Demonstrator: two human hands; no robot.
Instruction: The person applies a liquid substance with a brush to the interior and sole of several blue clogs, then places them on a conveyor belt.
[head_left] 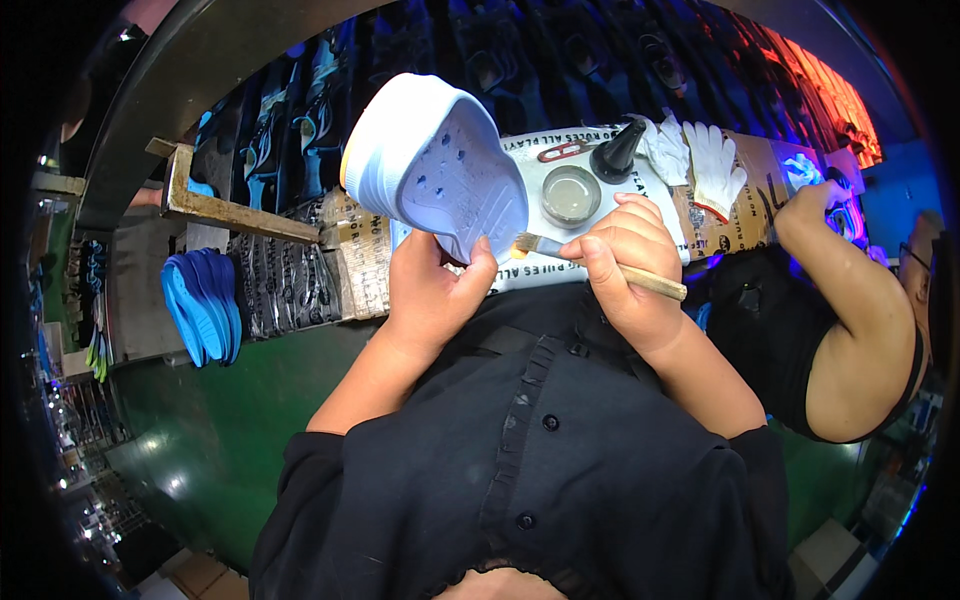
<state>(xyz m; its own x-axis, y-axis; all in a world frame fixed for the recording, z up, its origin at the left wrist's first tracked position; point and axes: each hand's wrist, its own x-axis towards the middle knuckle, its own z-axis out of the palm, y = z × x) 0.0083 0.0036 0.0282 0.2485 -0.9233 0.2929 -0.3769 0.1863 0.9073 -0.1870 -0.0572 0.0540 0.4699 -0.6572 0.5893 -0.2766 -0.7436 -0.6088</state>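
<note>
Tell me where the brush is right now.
In the head view, the brush is in the right hand, just right of centre, its bristles near the pale shoe part.

There was one pale clog-like shoe, one brush with a wooden handle, one round dish, one black cone-tipped bottle and one small red loop-shaped item. White gloves numbered two. Several blue foot-shaped pieces overlapped, too closely stacked to count exactly.

Left hand — fingers behind shoe, co-worker — partly cut off
</note>
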